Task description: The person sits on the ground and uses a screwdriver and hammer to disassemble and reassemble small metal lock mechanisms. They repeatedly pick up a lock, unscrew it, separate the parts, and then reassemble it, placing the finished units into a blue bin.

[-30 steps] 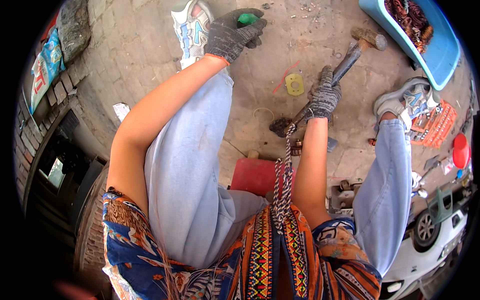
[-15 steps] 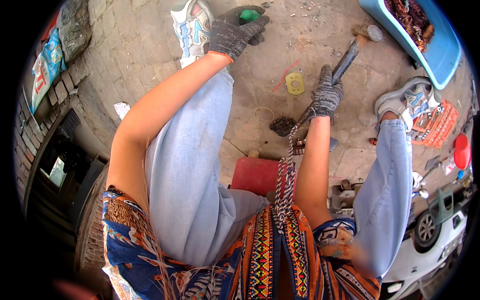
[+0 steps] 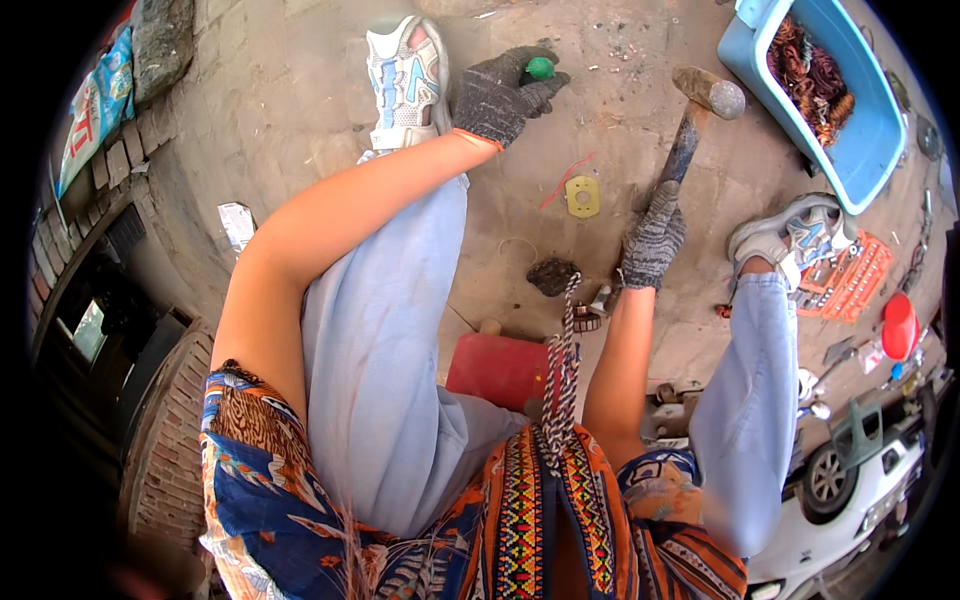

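Observation:
My left hand [image 3: 503,95], in a dark grey knit glove with an orange cuff, is beside my left shoe. Its fingers are closed round a small, rounded green object [image 3: 541,68] whose kind I cannot make out. Gloved the same way, my right hand [image 3: 652,240] grips the dark handle of a hammer [image 3: 686,145]. The rusty, round-faced hammer head points away from me, raised towards the blue tub. Between the hands, a flat yellow plate with holes [image 3: 582,197] lies on the ground near a thin red wire [image 3: 568,180].
A blue tub [image 3: 868,165] of copper-coloured wire coils stands at far right. Near my right shoe lies an orange tool tray [image 3: 858,275]. A dark lump [image 3: 553,277] and a red seat-like block [image 3: 497,370] are close to me. A white car [image 3: 850,520] is at lower right.
The camera view has shifted slightly. My left hand has moved a little to the right with the green object, and my right hand with the hammer sits slightly nearer to me. Both grips stay closed.

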{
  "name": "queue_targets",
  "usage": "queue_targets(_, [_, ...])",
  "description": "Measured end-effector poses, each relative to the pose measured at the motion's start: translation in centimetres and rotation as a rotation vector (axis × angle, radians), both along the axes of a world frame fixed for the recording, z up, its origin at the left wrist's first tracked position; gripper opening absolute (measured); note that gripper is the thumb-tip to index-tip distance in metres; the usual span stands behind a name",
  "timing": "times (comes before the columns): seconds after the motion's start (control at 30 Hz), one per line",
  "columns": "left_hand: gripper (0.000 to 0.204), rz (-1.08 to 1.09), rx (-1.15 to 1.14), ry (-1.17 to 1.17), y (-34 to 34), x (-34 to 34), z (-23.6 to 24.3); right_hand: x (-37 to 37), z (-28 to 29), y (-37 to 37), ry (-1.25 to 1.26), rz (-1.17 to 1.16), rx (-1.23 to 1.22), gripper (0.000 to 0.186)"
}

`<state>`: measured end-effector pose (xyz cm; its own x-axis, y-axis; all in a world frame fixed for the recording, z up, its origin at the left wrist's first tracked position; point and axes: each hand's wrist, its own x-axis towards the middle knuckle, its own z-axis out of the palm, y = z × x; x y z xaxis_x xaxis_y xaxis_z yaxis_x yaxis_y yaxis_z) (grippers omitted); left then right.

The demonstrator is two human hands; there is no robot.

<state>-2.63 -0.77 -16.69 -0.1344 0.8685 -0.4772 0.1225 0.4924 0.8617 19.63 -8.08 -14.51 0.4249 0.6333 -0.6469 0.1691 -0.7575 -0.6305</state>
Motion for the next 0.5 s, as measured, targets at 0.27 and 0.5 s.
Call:
queue_targets(0.27, [0.03, -0.088, 0.1, 0.187, -0.4, -1.2, -0.7, -5.2, 8.3, -0.2, 0.069, 0.183, 0.417, 0.05])
queue_targets(0.5, [0.036, -0.2, 0.293, 0.4, 0.5, -0.9, -1.3, -7.2, 10.8, -2.0, 0.135, 0.248, 0.006, 0.049])
